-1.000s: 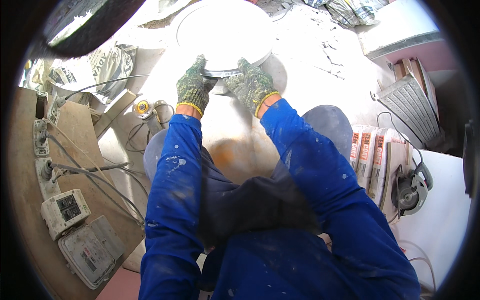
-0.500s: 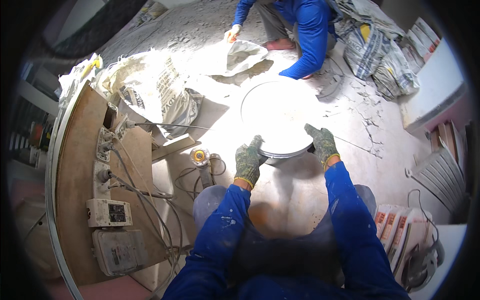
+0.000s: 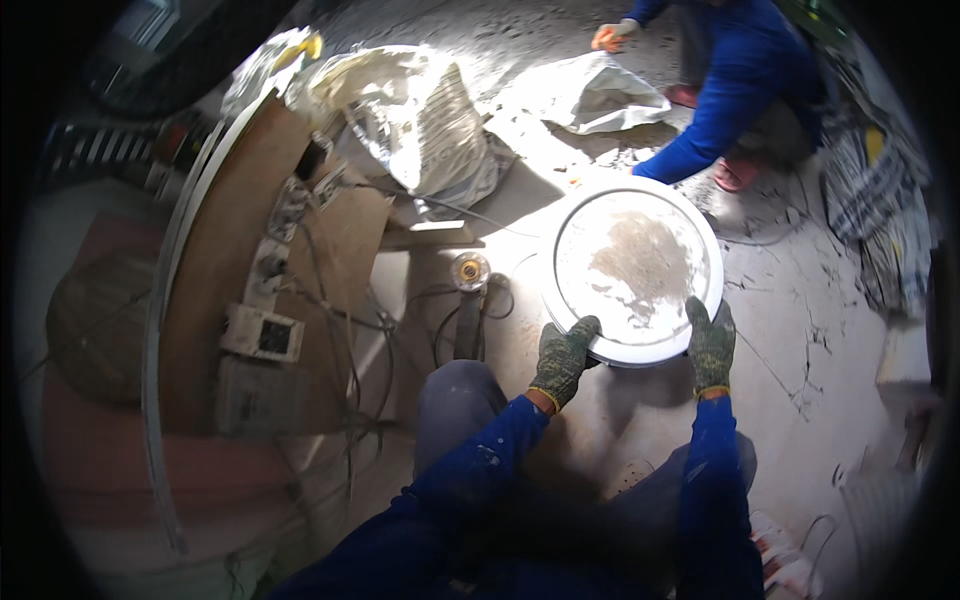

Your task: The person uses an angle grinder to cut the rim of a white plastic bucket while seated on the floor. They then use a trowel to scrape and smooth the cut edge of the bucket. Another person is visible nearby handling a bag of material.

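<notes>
A round white-rimmed pan (image 3: pixel 712 235), with grey-brown powder (image 3: pixel 640 258) spread over its inside, is held in front of me above the floor. Whether its bottom is solid or mesh, I cannot tell. My left hand (image 3: pixel 562 362), in a dark green knit glove, grips the near left of the rim. On the near right, my right hand (image 3: pixel 711 348), gloved the same way, has its thumb over the edge. The fingers of both hands go out of sight under the pan. Just beyond the far rim reaches a co-worker's blue sleeve (image 3: pixel 690 150), its hand mostly hidden.
An angle grinder (image 3: pixel 469 290) with its cord lies left of my knee. Farther left stands a wooden board (image 3: pixel 225 270) carrying sockets and cables. White sacks (image 3: pixel 420 120) lie beyond it. The co-worker's other gloved hand (image 3: pixel 613 38) is by an open sack (image 3: pixel 600 95). More sacks (image 3: pixel 868 215) are at right.
The whole view has swung, so most things appear farther right. The glare on the pan has faded, revealing the powder. Both my hands still hold its rim.
</notes>
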A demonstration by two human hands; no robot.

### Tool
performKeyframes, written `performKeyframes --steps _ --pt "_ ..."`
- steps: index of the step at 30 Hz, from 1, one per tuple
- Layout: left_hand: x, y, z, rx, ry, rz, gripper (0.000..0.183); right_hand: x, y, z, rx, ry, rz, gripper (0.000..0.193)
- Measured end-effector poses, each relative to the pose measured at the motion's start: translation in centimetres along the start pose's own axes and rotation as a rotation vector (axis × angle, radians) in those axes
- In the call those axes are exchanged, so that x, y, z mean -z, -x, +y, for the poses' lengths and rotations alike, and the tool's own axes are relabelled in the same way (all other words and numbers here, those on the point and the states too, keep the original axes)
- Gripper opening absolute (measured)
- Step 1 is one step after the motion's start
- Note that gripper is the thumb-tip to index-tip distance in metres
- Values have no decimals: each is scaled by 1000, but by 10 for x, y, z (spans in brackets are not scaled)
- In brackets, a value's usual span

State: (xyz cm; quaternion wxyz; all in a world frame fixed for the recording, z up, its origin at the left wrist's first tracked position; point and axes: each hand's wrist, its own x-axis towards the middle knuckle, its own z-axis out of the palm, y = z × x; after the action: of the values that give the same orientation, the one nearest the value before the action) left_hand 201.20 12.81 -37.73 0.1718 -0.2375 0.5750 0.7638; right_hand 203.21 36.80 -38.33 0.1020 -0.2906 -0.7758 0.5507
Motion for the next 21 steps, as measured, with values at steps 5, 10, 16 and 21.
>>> performKeyframes --steps 5,10,16,21 --pt "3 5 10 86 -13 -65 31 -2 5 -9 -24 -85 34 61" --pt "11 37 67 196 -629 -37 47 49 18 -38 -311 542 -358 66" --pt "44 139 158 -357 -1519 -119 40 236 120 -58 -619 228 -695 20" --pt "93 238 193 -226 -1257 -23 55 421 237 -64 -973 -167 -678 37"
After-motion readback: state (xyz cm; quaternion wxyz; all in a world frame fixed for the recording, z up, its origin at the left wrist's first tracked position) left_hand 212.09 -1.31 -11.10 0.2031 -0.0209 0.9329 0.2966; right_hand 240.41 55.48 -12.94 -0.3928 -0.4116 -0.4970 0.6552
